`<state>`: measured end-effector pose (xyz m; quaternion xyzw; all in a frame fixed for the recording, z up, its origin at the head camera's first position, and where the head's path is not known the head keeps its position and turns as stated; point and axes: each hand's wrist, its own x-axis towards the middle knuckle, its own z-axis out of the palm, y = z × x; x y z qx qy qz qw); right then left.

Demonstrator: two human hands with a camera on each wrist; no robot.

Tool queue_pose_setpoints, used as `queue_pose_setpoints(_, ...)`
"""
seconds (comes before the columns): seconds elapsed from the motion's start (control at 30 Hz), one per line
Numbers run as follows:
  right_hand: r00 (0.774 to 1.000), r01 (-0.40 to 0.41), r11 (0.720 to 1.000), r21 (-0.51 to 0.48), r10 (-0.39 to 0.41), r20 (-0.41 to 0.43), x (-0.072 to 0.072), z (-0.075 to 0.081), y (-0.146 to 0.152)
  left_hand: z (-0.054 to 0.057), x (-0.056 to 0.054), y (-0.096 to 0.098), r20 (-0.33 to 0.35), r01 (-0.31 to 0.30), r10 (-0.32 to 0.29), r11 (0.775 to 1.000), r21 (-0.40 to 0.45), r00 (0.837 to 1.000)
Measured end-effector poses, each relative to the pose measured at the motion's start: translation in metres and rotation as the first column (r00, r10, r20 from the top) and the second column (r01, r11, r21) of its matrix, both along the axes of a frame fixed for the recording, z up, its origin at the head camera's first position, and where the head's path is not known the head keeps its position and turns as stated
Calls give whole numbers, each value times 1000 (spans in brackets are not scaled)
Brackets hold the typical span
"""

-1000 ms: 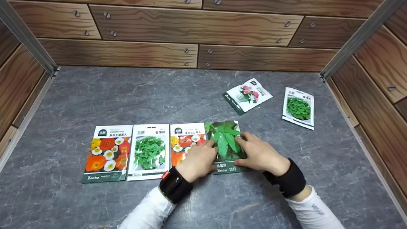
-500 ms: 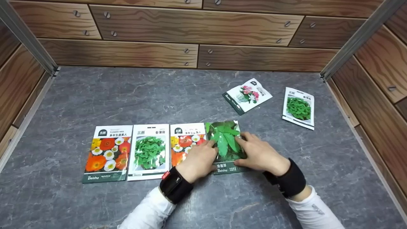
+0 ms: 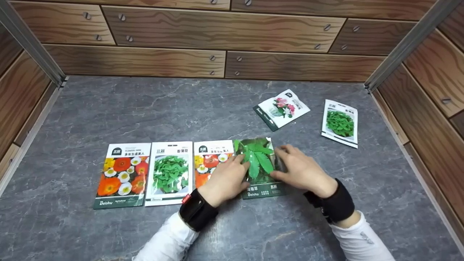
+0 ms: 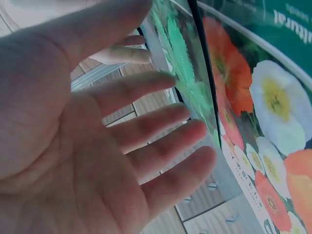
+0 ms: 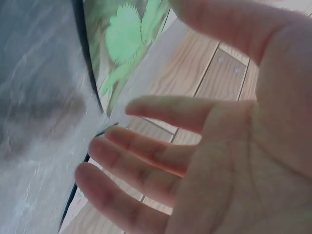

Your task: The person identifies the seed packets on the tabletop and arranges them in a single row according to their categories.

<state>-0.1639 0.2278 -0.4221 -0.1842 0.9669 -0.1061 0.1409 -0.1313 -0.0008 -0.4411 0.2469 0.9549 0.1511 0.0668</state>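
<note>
A green leaf seed packet (image 3: pixel 259 159) lies flat at the right end of a row of seed packets. My left hand (image 3: pixel 226 177) reaches over the poppy seed packet (image 3: pixel 212 148) beside it, fingertips at the leaf packet's left edge and covering part of the poppy packet. At the leaf packet's right edge is my right hand (image 3: pixel 301 170), fingers spread and just off the packet's side. Both wrist views show palms with loosely extended fingers and nothing held; the leaf packet (image 4: pixel 183 58) and poppy packet (image 4: pixel 273 97) appear beyond the left fingers.
Further left in the row lie a mint seed packet (image 3: pixel 170 174) and another poppy packet (image 3: pixel 123 175). Towards the back right are a tilted pink-flower packet (image 3: pixel 282 108) and a second mint packet (image 3: pixel 340 123). Wood-patterned walls (image 3: pixel 224 29) enclose the grey table (image 3: pixel 152 105).
My right hand has drawn slightly right, off the leaf packet's lower right corner, uncovering more of its print. The left hand has shifted a little and lifted slightly; the packets have stayed put.
</note>
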Motion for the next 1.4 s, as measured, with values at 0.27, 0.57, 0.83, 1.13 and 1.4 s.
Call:
queue_pose_setpoints(0.27,1000,14,1000,-24,-15,-27,-7,-2,8,3,-7,-1,20,-94,92,970,224,996)
queue_pose_setpoints(0.57,997,77,996,-36,-76,32,-34,-1,25,17,-28,2,4,-184,204,873,452,979)
queue_pose_setpoints(0.83,972,228,974,-5,-227,61,-75,-5,38,24,-73,4,137,-315,284,837,448,949)
queue_pose_setpoints(1.13,918,394,919,36,-395,39,-127,-10,26,3,-128,-6,139,-424,401,840,338,905)
queue_pose_setpoints(1.4,887,458,867,195,-460,-37,-151,-12,9,-3,-142,-14,168,-476,445,834,280,880)
